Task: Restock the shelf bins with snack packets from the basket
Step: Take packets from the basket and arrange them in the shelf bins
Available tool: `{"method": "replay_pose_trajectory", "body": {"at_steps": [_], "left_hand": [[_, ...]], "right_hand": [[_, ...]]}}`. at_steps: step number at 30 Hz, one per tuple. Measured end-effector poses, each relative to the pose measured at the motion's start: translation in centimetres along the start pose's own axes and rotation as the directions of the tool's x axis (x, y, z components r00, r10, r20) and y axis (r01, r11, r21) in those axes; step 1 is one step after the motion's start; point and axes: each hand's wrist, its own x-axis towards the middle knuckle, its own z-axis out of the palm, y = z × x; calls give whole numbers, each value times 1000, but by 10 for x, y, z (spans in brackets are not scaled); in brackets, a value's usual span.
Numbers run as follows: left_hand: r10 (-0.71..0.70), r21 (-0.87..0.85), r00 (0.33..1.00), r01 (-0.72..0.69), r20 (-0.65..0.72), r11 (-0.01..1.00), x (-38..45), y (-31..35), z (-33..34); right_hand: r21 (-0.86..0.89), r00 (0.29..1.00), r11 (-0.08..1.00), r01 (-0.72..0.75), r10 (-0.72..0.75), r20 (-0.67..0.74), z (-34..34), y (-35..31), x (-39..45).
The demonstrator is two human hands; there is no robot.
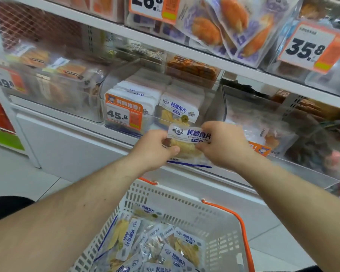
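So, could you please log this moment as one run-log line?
stage: packet at bin | left hand: grips cod packet | right hand: grips same packet | bin: part stocked | basket: packets remain

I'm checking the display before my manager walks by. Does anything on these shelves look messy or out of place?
Yes. On the upper shelf, the purple-and-white bread packets lean at angles and hang past the front of their clear plastic bin. The white grilled cod fillet packets in the 45.8 bin stand in upright rows.

Glossy plastic packet (188, 143); clear bin (161, 122); perforated plastic basket (214, 218).
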Motion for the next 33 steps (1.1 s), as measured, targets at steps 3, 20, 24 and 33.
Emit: {"method": "replay_pose_trajectory", "body": {"at_steps": [3, 20, 24, 33], "left_hand": [[54, 18, 989, -52, -138, 998, 16, 16, -26], [-85, 314, 989, 119, -119, 942, 35, -8, -70], [-68, 353, 994, 92, -82, 931, 31, -5, -68], [-79, 366, 997, 74, -2, 927, 27, -7, -60]], "right_hand": [[42, 992, 999, 9, -4, -124, -25, -5, 24], [-177, 989, 978, -110, 91, -114, 23, -16, 135], [-253, 995, 964, -77, 58, -81, 32, -17, 141], [-293, 995, 951, -98, 88, -48, 39, -16, 139]]}}
